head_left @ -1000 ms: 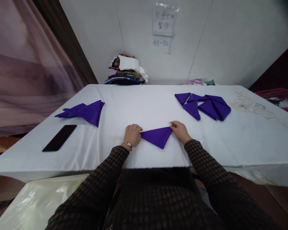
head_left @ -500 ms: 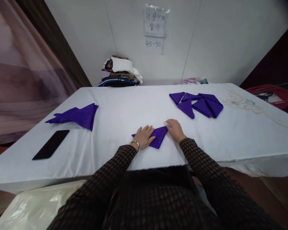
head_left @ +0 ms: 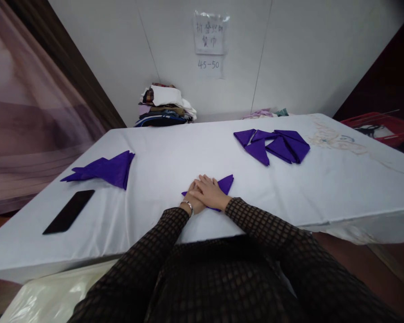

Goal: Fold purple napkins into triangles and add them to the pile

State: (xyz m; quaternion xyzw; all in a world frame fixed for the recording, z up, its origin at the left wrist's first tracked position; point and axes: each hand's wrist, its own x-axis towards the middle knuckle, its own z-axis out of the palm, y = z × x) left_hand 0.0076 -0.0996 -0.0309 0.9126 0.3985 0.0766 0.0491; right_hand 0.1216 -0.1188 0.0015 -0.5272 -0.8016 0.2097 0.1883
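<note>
Since the earlier frame, the right hand (head_left: 211,192) has left the right corner of the purple triangle (head_left: 226,184) and come across to lie over the left hand (head_left: 195,204). Largest is the white-covered tabletop (head_left: 175,152), which carries everything purple. Toward its far right, several folded purple cloths (head_left: 286,146) lie touching or overlapping; at the left rests a pointed purple bundle (head_left: 109,170), with a flat black slab (head_left: 69,212) just nearer the person. The triangle lies near the front edge, between these, under both hands, its pointed ends showing on either side. The right hand is unclenched, fingers extended, grasping nothing; the left is largely covered, so how its fingers are set cannot be told. Smallest is the silvery bracelet (head_left: 189,207) on the left wrist.
</note>
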